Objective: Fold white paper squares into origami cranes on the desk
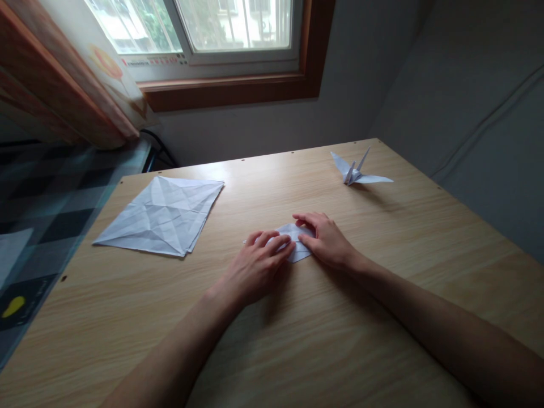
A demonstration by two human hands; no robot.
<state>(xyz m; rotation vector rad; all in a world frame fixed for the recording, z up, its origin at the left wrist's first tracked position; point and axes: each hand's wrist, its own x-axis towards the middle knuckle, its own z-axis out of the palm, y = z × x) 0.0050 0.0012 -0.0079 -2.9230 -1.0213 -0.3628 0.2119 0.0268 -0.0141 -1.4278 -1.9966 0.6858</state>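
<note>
A small folded piece of white paper lies on the wooden table, with crease lines on its visible part. Over its left side is my left hand, its fingers bent and its thumb close to the index finger at the paper. My right hand rests at the paper's right side, thumb touching it, index finger stretched along the far edge and apart from the thumb. Both hands hide much of the paper. Farther back on the right stands a white paper crane with wings spread.
Creased white paper sheets lie stacked at the table's left. The wooden table has its far edge near the wall and window. A checked cloth covers a lower surface to the left, beneath an orange curtain.
</note>
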